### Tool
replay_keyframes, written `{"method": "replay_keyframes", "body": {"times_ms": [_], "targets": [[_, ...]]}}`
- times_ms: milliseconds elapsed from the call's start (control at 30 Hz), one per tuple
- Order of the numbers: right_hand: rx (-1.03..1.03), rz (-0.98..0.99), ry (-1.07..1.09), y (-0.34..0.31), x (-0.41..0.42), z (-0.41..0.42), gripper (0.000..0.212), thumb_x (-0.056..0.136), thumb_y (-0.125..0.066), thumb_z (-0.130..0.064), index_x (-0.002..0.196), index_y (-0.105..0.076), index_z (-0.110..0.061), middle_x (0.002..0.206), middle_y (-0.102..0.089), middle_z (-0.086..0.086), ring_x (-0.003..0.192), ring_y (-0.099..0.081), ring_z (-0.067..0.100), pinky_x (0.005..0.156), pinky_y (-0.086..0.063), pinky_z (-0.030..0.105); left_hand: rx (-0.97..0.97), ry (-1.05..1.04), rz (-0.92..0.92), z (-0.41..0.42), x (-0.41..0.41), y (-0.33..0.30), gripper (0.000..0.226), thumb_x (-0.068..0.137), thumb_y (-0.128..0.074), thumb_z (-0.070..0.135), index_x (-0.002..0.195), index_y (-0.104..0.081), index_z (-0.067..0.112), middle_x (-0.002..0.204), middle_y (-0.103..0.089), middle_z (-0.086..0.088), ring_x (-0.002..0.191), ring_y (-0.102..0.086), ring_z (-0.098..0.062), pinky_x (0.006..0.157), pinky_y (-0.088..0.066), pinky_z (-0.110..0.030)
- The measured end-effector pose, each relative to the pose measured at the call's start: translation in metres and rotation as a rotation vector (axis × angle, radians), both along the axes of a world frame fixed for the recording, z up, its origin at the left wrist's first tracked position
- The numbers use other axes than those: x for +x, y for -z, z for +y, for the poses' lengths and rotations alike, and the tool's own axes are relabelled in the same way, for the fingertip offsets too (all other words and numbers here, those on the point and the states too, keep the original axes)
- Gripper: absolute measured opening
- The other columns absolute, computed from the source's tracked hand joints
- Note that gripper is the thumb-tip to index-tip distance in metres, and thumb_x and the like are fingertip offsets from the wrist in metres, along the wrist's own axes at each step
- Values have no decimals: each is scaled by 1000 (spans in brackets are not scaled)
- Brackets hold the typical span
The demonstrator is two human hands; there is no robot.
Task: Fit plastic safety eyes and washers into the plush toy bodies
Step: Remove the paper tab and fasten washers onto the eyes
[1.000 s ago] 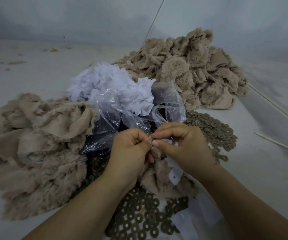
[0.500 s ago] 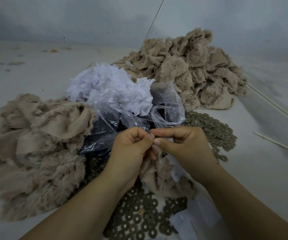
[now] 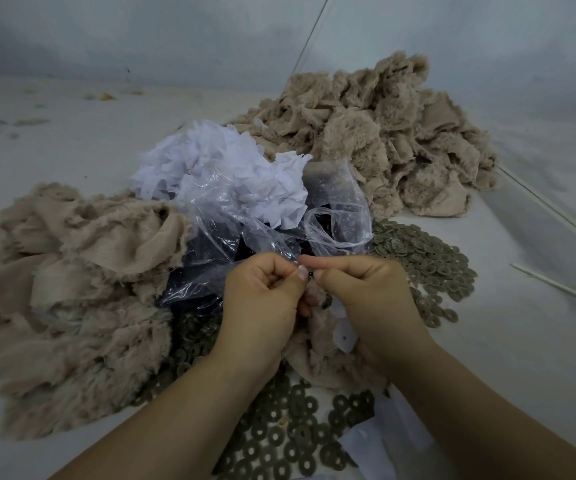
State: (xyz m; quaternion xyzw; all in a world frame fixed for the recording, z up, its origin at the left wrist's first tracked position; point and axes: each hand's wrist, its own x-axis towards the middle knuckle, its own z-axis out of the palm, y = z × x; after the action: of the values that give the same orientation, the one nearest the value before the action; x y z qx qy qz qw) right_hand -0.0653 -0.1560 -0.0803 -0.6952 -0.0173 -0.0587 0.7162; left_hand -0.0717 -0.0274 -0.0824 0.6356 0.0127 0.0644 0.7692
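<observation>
Both hands meet over the pale grey counter (image 3: 72, 147) with fingers curled. The left hand (image 3: 262, 299) and the right hand (image 3: 366, 292) together pinch a small beige plush toy body (image 3: 317, 351), which hangs from their fingertips down toward the wrists. Between the two thumb tips sits a tiny black plastic safety eye (image 3: 311, 273); which hand actually grips it seems to be the right, though the view is too small to be sure. A small white paper tag (image 3: 344, 336) lies against the plush just under the right palm.

Beneath and beside both wrists spreads a scatter of olive-grey plastic ring washers (image 3: 290, 438), reaching out past the right hand as well. Just beyond the knuckles lies a crumpled clear plastic bag (image 3: 231, 233) with dark contents, and behind it a heap of white paper scraps (image 3: 217, 168). A pile of beige plush pieces (image 3: 65, 299) lies left of the left hand; a second beige plush heap (image 3: 383, 140) rises well beyond the right hand.
</observation>
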Motion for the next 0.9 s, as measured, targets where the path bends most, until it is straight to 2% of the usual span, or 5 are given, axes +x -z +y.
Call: {"method": "replay_keyframes", "body": {"times_ms": [100, 300, 467, 700, 900], "targets": [[70, 48, -12, 1, 1, 1, 22, 89, -64, 4, 93, -81, -9, 87, -76, 19, 93, -72, 40, 86, -59, 54, 16, -27, -26, -2, -1, 0, 25, 91, -64, -1, 66, -62, 3, 58, -65, -13, 47, -57, -16, 45, -47, -22], [98, 87, 11, 4, -1, 4, 24, 88, -64, 4, 91, -81, -12, 91, -68, 38, 99, -56, 62, 83, -52, 68, 40, -53, -22, -3, -2, 2, 25, 91, -65, 0, 66, -61, 2, 63, -68, -14, 53, -59, -20, 50, -51, -29], [105, 101, 0, 5, -1, 4, 24, 89, -63, 3, 94, -81, -12, 91, -69, 36, 99, -56, 62, 83, -50, 70, 68, -88, -32, -3, -1, 3, 29, 90, -66, -1, 63, -61, 6, 62, -68, -11, 53, -60, -20, 51, -51, -27], [164, 106, -64, 6, 0, 3, 26, 91, -60, 6, 94, -81, -10, 91, -78, 13, 92, -75, 24, 78, -61, 32, 76, -109, -31, -4, 0, 5, 32, 90, -66, 0, 61, -60, 10, 61, -67, -11, 53, -59, -21, 50, -50, -29], [187, 110, -68, 3, 5, -2, 19, 92, -62, 0, 95, -79, -7, 92, -76, 20, 91, -74, 33, 76, -61, 38, 77, -64, -44, -5, 3, 2, 19, 91, -65, 2, 73, -61, -5, 66, -68, -17, 57, -63, -23, 55, -55, -31]]}}
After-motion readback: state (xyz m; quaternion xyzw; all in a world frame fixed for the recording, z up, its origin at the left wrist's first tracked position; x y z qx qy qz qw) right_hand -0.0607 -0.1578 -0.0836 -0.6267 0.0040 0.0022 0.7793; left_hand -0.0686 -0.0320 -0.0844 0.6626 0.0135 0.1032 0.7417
